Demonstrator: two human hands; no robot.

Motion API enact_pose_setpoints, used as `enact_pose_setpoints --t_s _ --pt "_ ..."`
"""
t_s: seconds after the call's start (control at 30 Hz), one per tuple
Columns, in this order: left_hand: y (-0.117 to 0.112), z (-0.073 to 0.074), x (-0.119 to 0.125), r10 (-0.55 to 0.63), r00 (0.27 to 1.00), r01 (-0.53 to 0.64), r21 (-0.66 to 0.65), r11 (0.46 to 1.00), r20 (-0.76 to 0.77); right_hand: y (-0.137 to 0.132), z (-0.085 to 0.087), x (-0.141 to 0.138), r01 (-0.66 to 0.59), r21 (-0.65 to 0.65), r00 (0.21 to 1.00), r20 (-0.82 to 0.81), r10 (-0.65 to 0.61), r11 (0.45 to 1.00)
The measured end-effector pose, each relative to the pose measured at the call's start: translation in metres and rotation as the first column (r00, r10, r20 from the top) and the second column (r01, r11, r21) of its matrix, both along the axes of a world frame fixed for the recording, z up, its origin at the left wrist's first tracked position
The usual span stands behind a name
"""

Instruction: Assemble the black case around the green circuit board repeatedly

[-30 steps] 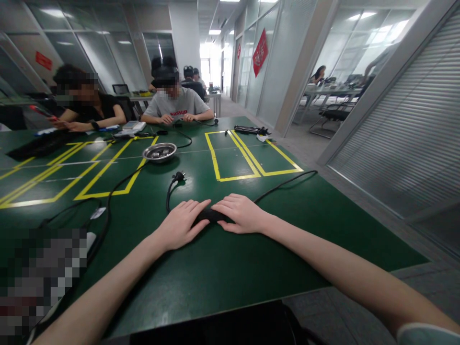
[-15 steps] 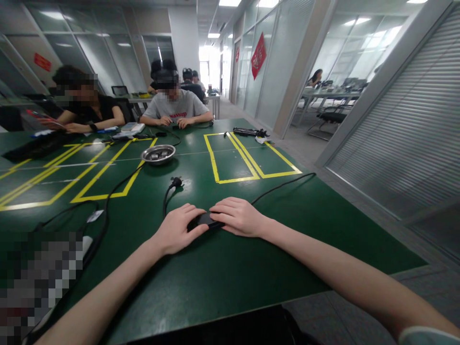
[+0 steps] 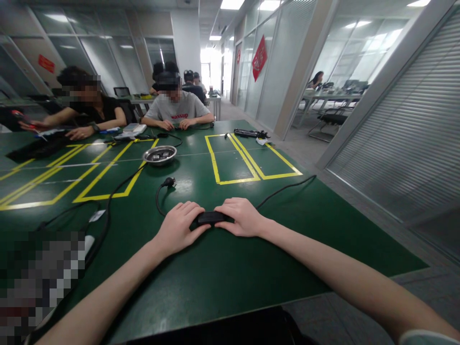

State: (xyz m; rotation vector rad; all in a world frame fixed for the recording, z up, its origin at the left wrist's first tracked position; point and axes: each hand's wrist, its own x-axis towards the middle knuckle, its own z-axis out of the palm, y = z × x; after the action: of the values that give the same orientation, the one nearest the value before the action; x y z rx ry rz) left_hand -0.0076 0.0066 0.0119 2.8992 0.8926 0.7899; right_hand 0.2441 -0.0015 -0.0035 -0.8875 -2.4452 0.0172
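A black power adapter (image 3: 211, 218) is held just above or on the green table, one end in each hand. My left hand (image 3: 180, 227) wraps its left end, thumb along the near side. My right hand (image 3: 241, 217) grips the right end, thumb below and fingers over the top. A thick cord curves away behind my left hand to a black mains plug (image 3: 168, 182) on the table. From behind my right hand a thinner black cable (image 3: 287, 185) runs off to the right. My fingers hide both ends of the adapter.
A metal bowl (image 3: 160, 155) with small metal parts stands ahead. Yellow tape (image 3: 237, 181) marks rectangles on the green table (image 3: 223, 268). A black folded item (image 3: 249, 133) lies farther back. Another black cable (image 3: 108, 211) runs at left. Two people sit across the table.
The adapter has turned so its long side faces me, and my right thumb now shows beneath it. The plug has slid a little to the left.
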Motion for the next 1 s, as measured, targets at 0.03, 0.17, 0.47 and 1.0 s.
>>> enact_pose_setpoints --t_s 0.03,0.17,0.47,1.0 --pt "-0.001 0.000 0.001 0.002 1.000 -0.002 -0.010 1.000 0.008 0.000 0.000 0.000 0.006 0.000 1.000 0.000 -0.006 1.000" --pt "-0.001 -0.005 0.002 0.024 0.999 -0.023 -0.061 0.998 0.023 0.000 0.003 0.000 -0.076 -0.039 0.997 0.018 0.077 0.996" --pt "0.003 -0.007 -0.002 0.061 0.993 -0.062 0.007 0.998 0.101 0.019 -0.006 0.017 0.031 -0.223 0.929 -0.354 -0.110 0.974" --pt "0.007 -0.014 -0.003 -0.057 0.998 0.063 -0.159 0.985 0.041 0.078 -0.023 0.148 0.807 -0.392 0.305 -0.365 -0.880 0.442"
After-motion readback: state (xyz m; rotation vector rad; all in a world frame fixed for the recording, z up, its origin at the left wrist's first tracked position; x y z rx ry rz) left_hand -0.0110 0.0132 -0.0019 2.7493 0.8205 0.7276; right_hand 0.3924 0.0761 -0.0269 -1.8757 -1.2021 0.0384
